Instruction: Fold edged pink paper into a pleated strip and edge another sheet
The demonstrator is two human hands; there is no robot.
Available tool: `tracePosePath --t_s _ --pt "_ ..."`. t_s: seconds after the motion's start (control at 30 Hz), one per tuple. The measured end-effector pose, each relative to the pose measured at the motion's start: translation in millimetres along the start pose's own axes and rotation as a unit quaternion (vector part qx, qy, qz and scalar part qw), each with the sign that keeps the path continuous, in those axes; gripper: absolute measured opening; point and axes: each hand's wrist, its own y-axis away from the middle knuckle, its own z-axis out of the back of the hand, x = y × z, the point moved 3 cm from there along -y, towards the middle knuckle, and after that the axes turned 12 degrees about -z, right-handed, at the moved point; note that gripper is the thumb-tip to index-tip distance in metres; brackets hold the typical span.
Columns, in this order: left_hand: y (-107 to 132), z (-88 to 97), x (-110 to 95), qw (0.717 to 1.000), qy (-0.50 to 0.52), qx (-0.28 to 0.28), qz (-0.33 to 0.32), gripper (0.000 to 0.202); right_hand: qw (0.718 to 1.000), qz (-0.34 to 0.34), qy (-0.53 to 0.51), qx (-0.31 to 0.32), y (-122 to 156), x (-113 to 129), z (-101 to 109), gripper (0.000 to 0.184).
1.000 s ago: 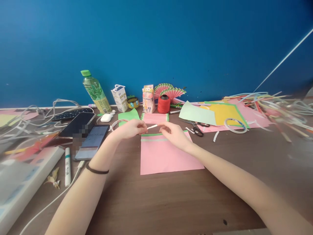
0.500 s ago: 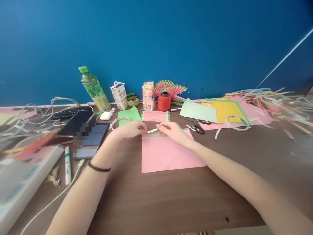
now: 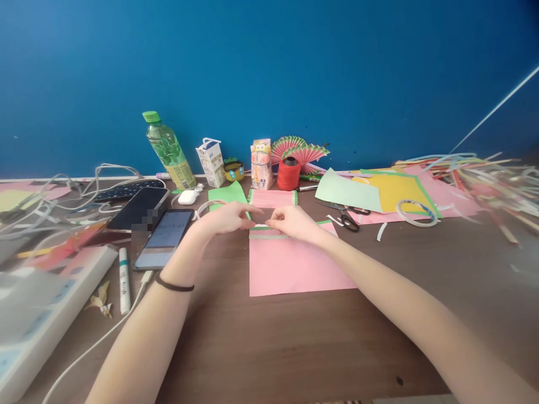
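A pink sheet of paper (image 3: 295,269) with a green strip and a pale band along its far edge lies on the table before me. Over that far edge, my right hand (image 3: 292,221) pinches one end of a small white strip (image 3: 261,226), mostly covered by the fingers. My left hand (image 3: 229,217) is just left of it, index finger stretched out and apart from the thumb. Behind the hands lie a pleated pink paper (image 3: 273,198) with green ends and a green sheet (image 3: 227,194). A tape roll (image 3: 206,207) is partly hidden behind my left hand.
Black scissors (image 3: 348,220), white scraps (image 3: 382,231) and another tape roll (image 3: 416,213) lie right. Along the wall stand a bottle (image 3: 170,151), cartons, red thread (image 3: 288,174) and paper fans (image 3: 305,154). Phones (image 3: 164,238), cables and a marker (image 3: 124,280) lie left.
My left thumb and index finger have spread apart, away from the white strip. The right hand stays pinched near the paper's far edge. The whole view has shifted slightly.
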Motion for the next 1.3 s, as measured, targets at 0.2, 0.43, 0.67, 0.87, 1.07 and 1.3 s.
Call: tracePosePath --t_s 0.2,0.43,0.67,0.87,1.07,1.3 --pt "-4 -5.9 4 0.999 0.033 0.02 0.011 0.019 0.999 -0.012 0.042 0.012 1 -5 -5 0.023" --pt "-10 -16.1 12 0.997 0.036 0.059 0.041 0.018 0.994 -0.015 0.107 0.009 4 -5 -8 0.024" --pt "-14 -22.6 15 0.996 0.022 0.064 0.059 0.016 0.994 -0.008 0.105 0.018 4 -7 -12 0.024" --pt "-15 -25.0 17 0.996 0.035 0.056 0.065 0.014 0.996 -0.012 0.089 0.024 5 -10 -14 0.021" --pt "-15 -25.3 16 0.995 0.035 0.061 0.071 0.016 0.997 -0.004 0.076 0.024 4 -13 -15 0.021" --pt "-15 -23.6 11 0.995 0.011 0.055 0.081 0.015 0.997 0.003 0.075 0.023 4 -14 -16 0.02"
